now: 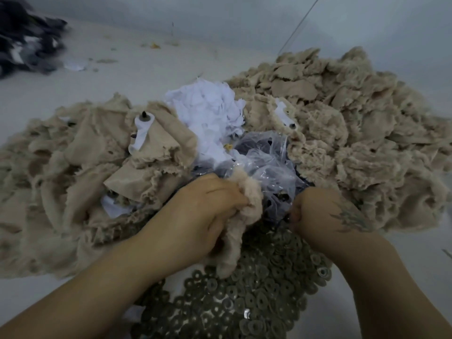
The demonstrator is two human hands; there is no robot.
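Observation:
My left hand [205,211] grips a piece of beige plush fabric [241,216] that hangs down from its fingers. My right hand [318,214] is curled into a fist at the edge of a clear plastic bag [266,162] with small dark parts inside; what its fingers pinch is hidden. Below both hands lies a heap of metal washers [256,297]. Beige plush pieces are piled on the left [73,172] and on the right [354,133]. Some of the pieces carry a white patch with a dark stud [144,121].
A pile of white fabric scraps [208,108] sits behind the bag. Dark cloth [24,37] lies at the far left. Everything rests on a pale surface [122,77] with small scraps scattered on it. A thin cord [300,23] runs up at the back right.

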